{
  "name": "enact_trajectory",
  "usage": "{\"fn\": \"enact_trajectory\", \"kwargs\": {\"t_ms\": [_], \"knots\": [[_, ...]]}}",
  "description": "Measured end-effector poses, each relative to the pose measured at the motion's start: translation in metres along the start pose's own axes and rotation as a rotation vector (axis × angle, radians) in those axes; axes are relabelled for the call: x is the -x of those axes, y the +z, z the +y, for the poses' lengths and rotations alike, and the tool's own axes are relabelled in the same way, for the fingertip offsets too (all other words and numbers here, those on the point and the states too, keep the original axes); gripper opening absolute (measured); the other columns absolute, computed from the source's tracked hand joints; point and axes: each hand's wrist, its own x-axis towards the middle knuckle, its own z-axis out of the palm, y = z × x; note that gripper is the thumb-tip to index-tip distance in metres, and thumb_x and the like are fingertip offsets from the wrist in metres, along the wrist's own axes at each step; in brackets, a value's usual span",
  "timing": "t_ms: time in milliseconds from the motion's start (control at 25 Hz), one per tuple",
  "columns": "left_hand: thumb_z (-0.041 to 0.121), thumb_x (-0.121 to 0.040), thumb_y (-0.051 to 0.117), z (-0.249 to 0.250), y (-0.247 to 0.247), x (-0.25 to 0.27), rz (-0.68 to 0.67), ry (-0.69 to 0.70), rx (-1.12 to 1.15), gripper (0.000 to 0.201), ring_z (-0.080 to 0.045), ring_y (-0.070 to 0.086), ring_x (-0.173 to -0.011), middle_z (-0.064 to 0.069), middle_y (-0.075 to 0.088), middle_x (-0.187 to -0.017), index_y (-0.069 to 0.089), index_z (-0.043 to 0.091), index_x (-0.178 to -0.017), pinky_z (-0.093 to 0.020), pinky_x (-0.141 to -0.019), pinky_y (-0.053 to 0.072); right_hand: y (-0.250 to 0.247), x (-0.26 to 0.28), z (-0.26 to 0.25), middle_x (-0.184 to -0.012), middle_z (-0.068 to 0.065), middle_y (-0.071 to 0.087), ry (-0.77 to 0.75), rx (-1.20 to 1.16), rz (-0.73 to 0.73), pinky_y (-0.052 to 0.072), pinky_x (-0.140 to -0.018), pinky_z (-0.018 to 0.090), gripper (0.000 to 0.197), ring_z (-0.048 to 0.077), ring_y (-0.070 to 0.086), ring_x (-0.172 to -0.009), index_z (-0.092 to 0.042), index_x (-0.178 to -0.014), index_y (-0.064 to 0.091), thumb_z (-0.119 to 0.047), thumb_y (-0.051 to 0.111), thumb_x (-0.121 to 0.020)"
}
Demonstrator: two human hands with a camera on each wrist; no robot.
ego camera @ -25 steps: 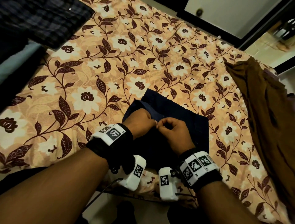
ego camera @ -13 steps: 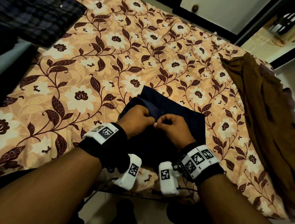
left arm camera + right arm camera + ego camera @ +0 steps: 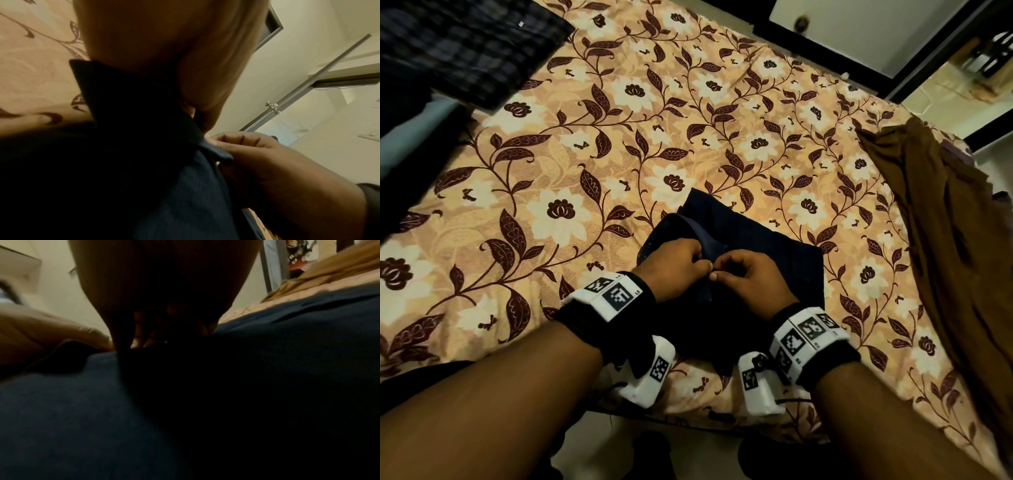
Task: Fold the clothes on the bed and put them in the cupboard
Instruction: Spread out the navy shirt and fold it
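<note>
working at the near edge of the bed [image 3: 619, 144], the person has both hands on a dark navy garment [image 3: 767, 240]. left hand [image 3: 674, 267] is curled, fingers pinching a fold of the cloth; right hand [image 3: 751, 277] is curled too, thumb and fingertips nipping the same edge where the two hands meet. the left wrist view shows a collar-like flap [image 3: 133, 100] raised under the left hand and the right hand pinching a lighter blue strip beside it. whether a button is being done up cannot be made out.

step, as judged: preparing or closing up the garment front before folding; folding proper looks not yet begun. next move likely calls for letting go of the pinch, laying the cloth flat on the sheet and squaring its edges, then bringing the sides in. soft fabric, so it will slump if lifted by one point.

surface: floral bedsheet in peach with dark brown leaves and cream flowers. a brown garment [image 3: 945, 240] lies unfolded along the right edge. a dark checked cloth [image 3: 469, 51] sits at the far left corner. room: a pale door with a round knob [image 3: 800, 23] beyond the far edge; light floor at the far right corner. no cupboard identified for certain.
</note>
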Motion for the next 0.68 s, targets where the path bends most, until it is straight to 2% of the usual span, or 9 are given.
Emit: {"fn": "enact_trajectory", "kwargs": {"t_ms": [120,240,320,400,440,480,520,600,680], "knots": [[0.029,-0.094,0.058,-0.004,0.001,-0.001,0.037,-0.011,-0.020,0.030,-0.020,0.053,-0.071,0.000,0.050,-0.070,0.046,0.019,-0.068,-0.031,-0.061,0.035,0.001,0.004,0.003,-0.085,0.003,0.060,-0.061,0.215,0.035,0.048,-0.074,0.039,0.022,0.018,0.057,-0.079,-0.014,-0.081,0.064,-0.032,0.059,-0.092],[0.040,-0.090,0.062,-0.005,0.000,0.002,0.109,-0.049,-0.098,0.025,-0.025,0.060,-0.086,0.000,0.057,-0.082,0.052,0.020,-0.080,-0.032,-0.068,0.040,-0.008,0.024,0.023,-0.110,0.000,0.062,-0.040,0.340,0.176,0.046,-0.090,0.043,0.050,0.020,0.057,-0.104,-0.021,-0.107,0.066,-0.059,0.042,-0.085],[0.044,-0.087,0.064,0.002,0.001,0.013,0.300,-0.031,-0.295,0.031,-0.028,0.057,-0.100,-0.003,0.058,-0.105,0.055,0.019,-0.103,-0.038,-0.078,0.046,-0.012,0.050,0.043,-0.138,-0.001,0.050,0.081,0.457,0.236,0.033,-0.106,0.050,0.072,0.022,0.042,-0.132,-0.027,-0.132,0.054,-0.068,0.029,-0.079],[0.034,-0.086,0.062,0.015,0.018,0.029,0.549,0.205,-0.446,0.035,-0.029,0.055,-0.107,-0.005,0.056,-0.117,0.056,0.019,-0.116,-0.041,-0.085,0.046,-0.004,0.073,0.056,-0.158,-0.009,0.018,0.189,0.561,0.190,0.010,-0.115,0.052,0.081,0.016,0.008,-0.147,-0.034,-0.149,0.025,-0.072,0.019,-0.077],[0.027,-0.085,0.057,0.023,0.032,0.039,0.553,0.380,-0.433,0.033,-0.030,0.056,-0.110,-0.006,0.058,-0.119,0.059,0.018,-0.117,-0.041,-0.088,0.046,0.004,0.081,0.059,-0.159,-0.012,0.004,0.181,0.628,0.149,0.004,-0.114,0.053,0.080,0.016,-0.002,-0.147,-0.037,-0.150,0.013,-0.071,0.018,-0.079],[0.026,-0.086,0.048,0.026,0.050,0.047,0.452,0.549,-0.427,0.037,-0.030,0.056,-0.116,-0.007,0.059,-0.125,0.060,0.016,-0.120,-0.041,-0.096,0.044,0.014,0.086,0.059,-0.159,-0.011,-0.003,0.146,0.686,0.092,0.004,-0.113,0.056,0.078,0.018,-0.002,-0.146,-0.035,-0.151,0.009,-0.067,0.022,-0.081],[0.030,-0.088,0.035,0.023,0.070,0.051,0.251,0.618,-0.442,0.049,-0.029,0.049,-0.128,-0.007,0.054,-0.136,0.056,0.015,-0.130,-0.040,-0.107,0.038,0.023,0.087,0.059,-0.159,-0.009,-0.004,0.116,0.729,0.048,0.006,-0.111,0.060,0.077,0.023,0.004,-0.145,-0.032,-0.151,0.012,-0.061,0.028,-0.082],[0.045,-0.091,0.017,0.004,0.095,0.053,-0.086,0.524,-0.602,0.068,-0.022,0.023,-0.147,-0.001,0.024,-0.160,0.029,0.018,-0.151,-0.041,-0.117,0.021,0.031,0.087,0.065,-0.160,-0.009,-0.005,0.091,0.765,0.016,0.003,-0.111,0.059,0.075,0.024,0.006,-0.145,-0.037,-0.151,0.008,-0.062,0.030,-0.083],[0.062,-0.094,0.014,-0.018,0.096,0.049,-0.084,0.449,-0.697,0.072,-0.013,0.013,-0.148,0.008,-0.003,-0.161,0.004,0.026,-0.155,-0.039,-0.112,0.032,0.020,0.091,0.076,-0.156,-0.017,-0.021,0.113,0.788,-0.007,-0.013,-0.113,0.054,0.071,0.015,-0.015,-0.145,-0.049,-0.145,-0.014,-0.076,0.012,-0.085]]}}
